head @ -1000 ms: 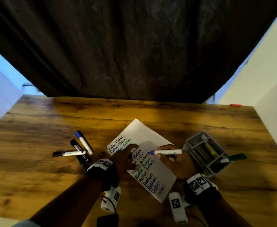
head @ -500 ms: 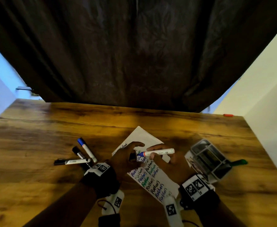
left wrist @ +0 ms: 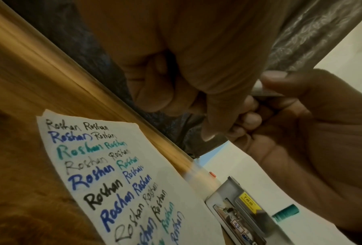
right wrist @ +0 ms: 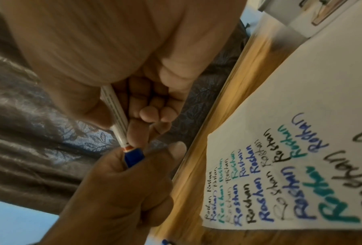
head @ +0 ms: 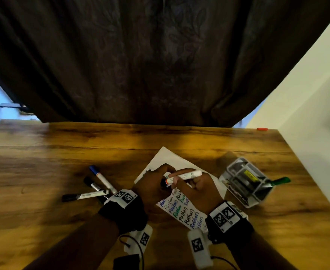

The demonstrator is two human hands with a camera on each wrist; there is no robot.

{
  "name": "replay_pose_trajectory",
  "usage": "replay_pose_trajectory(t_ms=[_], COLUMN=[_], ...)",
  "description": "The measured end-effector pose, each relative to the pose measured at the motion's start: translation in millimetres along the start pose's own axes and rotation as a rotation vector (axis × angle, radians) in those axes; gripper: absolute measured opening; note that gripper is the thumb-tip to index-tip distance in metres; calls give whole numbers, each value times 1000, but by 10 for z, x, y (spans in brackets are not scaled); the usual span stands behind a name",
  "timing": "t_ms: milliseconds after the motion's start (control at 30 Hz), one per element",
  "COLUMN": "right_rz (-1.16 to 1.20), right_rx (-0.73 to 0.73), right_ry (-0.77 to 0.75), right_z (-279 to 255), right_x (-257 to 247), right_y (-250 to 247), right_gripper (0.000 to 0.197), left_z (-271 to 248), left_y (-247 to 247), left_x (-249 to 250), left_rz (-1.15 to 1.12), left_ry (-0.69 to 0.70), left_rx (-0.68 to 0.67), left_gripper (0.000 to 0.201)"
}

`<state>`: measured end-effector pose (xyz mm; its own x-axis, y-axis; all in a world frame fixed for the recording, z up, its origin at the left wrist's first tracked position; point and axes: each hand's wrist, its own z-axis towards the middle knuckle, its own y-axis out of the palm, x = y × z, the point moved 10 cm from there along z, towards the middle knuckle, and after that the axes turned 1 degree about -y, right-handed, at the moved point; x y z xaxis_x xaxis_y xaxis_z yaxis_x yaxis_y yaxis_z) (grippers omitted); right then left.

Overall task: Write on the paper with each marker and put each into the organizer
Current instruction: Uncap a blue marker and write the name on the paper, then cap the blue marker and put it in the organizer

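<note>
Head view: right hand [head: 197, 189] grips the white marker [head: 184, 176] above the paper [head: 181, 209]; left hand [head: 153, 187] meets its tip; organizer [head: 245, 182] to the right. Left wrist view: fingers [left wrist: 152, 89] curled. Right wrist view: left hand pinches the blue cap [right wrist: 133, 156], at the marker's tip.

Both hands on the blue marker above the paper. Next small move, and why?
Probably press the blue cap fully home. The left hand grips the cap at the tip end of the marker, the right hand holds the barrel, and the paper already carries blue writing. Then into the organizer.
</note>
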<state>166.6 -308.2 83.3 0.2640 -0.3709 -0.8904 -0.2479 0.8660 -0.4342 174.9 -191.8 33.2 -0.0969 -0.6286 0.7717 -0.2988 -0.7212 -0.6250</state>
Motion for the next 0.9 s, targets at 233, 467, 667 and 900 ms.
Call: replay_pose_trajectory(t_ms=[233, 467, 667, 900], right_rz=[107, 165, 385, 204], right_rx=[152, 182, 319, 228], right_ry=[-6, 8, 113, 110], right_z=[-74, -146, -309, -657], right_x=[-5, 50, 385, 567], right_y=[-151, -415, -1021, -1516], right_gripper=[13, 15, 18, 32], left_z=[77, 146, 282, 481], left_y=[-48, 42, 150, 316], left_x=[173, 528, 880, 1235], left_rz=[43, 5, -266, -482], left_ry=[42, 144, 232, 250], left_rx=[-20, -29, 2, 33], left_gripper=[38, 38, 31, 11])
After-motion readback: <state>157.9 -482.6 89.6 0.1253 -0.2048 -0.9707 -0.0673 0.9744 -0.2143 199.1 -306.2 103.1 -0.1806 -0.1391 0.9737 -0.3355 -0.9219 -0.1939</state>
